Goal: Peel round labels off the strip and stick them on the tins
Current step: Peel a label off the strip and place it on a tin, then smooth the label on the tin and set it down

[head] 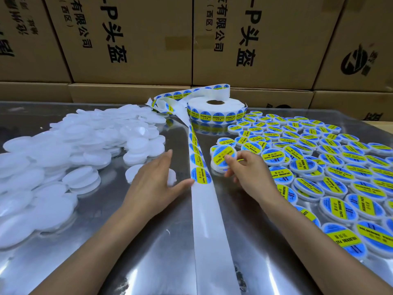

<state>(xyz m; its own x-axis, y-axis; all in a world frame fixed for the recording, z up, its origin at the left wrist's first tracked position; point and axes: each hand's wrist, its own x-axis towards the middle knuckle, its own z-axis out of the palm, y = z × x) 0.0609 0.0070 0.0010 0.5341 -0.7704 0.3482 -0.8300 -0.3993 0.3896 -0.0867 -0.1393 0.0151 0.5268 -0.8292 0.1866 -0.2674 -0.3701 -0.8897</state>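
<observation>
Grip: right hand (pixel 246 173) pinches labelled tin (pixel 223 155); left hand (pixel 155 179) flat, fingers straight.
Risk: strip (pixel 201 175) may skid; next label creases.

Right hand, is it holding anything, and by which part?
The right hand pinches a labelled tin by its near edge. The left hand holds nothing, fingers straight over a plain tin.
</observation>
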